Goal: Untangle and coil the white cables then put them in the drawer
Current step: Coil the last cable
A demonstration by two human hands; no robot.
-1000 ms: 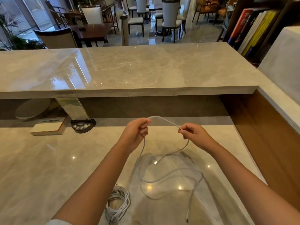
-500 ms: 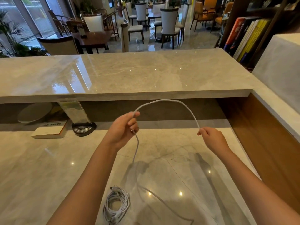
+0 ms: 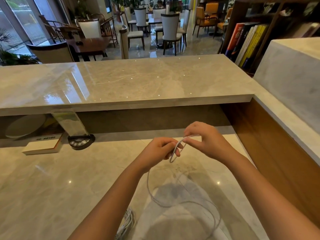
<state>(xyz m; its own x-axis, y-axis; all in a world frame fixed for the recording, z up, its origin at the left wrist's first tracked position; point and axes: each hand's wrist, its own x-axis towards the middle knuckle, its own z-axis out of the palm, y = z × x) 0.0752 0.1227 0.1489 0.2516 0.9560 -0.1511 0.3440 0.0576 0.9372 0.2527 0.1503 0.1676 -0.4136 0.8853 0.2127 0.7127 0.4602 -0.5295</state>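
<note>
Marble counter [image 3: 52, 179] below a raised ledge carries two white cables: one cable [image 3: 174, 151] pinched into a small loop between the left hand [image 3: 159, 151] and right hand [image 3: 206, 141], its slack hanging, and one coiled bundle [image 3: 127, 224] beside the left forearm.

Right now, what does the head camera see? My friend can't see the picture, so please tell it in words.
Two bare hands, the left hand and right hand, pinch a thin white cable into a small loop above a marble counter, the rest trailing below. A coiled white cable bundle lies beside the left forearm; a book sits far left.
</note>
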